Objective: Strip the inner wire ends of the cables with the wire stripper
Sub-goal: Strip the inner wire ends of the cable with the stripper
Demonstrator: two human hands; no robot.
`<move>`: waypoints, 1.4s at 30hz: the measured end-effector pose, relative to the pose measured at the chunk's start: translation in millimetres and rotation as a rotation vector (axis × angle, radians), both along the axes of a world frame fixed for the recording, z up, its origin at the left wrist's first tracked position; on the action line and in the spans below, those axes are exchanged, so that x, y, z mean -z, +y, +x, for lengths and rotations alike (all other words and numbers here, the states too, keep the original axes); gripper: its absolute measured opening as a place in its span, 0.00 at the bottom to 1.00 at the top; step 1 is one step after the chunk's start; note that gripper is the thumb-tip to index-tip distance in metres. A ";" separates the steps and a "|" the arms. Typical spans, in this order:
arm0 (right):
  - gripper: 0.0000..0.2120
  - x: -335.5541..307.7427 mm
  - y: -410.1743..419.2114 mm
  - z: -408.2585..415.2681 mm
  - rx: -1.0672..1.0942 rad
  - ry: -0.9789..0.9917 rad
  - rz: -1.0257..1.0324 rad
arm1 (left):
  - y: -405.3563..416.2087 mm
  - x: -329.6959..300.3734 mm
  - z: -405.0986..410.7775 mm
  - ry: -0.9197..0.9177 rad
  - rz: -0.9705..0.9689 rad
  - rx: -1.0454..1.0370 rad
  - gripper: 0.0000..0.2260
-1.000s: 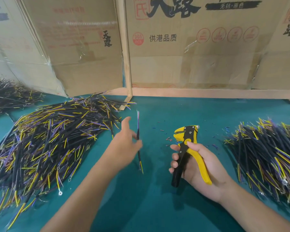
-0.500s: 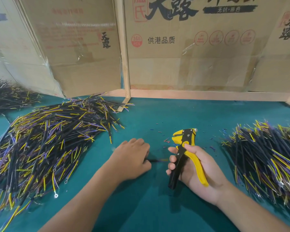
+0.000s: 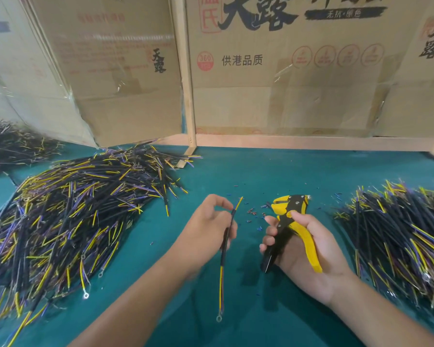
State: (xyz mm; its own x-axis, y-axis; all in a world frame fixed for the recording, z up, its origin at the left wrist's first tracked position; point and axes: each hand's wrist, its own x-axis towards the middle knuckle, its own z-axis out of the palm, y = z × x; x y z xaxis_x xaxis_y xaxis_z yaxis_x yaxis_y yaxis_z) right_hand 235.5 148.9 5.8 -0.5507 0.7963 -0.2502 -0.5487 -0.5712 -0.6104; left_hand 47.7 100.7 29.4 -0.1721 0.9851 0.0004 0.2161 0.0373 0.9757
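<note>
A person is sitting at a teal worktop [image 3: 236,171], seen from above through a head camera. The left hand [image 3: 206,229] is pinching a single black cable [image 3: 226,244] near its upper end, above the middle of the worktop. The cable is hanging roughly upright, with short yellow and purple inner wires sticking up past the fingers and longer ones trailing down to a small ring terminal [image 3: 219,319] toward the near edge.

The right hand [image 3: 303,249] is gripping a yellow and black wire stripper [image 3: 290,221] just beside the cable, fingers curled round its handles, its head pointing toward the far edge. The stripper and cable are apart, not touching.

A large pile of similar cables [image 3: 68,216] is lying along the left side of the worktop, and another pile [image 3: 398,234] is lying along the right edge. Tiny bits of cut insulation [image 3: 252,211] are lying scattered between the hands. Cardboard boxes [image 3: 286,83] with printed characters are standing along the far edge.
</note>
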 end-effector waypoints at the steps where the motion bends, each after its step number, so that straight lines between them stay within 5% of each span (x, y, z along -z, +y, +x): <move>1: 0.23 -0.4 -1.0 0.0 -0.012 -0.009 0.010 | -1.2 -0.9 4.1 -0.100 -0.003 0.004 0.10; 8: 0.23 -2.3 -3.9 -1.9 -0.045 -0.032 0.037 | -8.8 -7.6 10.9 -0.385 0.022 0.051 0.08; 24: 0.24 -5.5 -6.5 -2.7 -0.032 -0.080 0.033 | -8.1 -13.0 1.0 -0.235 0.487 0.125 0.05; 42: 0.25 -5.4 -8.0 -2.1 -0.043 -0.086 0.040 | -11.6 -18.1 -5.9 -0.138 0.500 0.219 0.04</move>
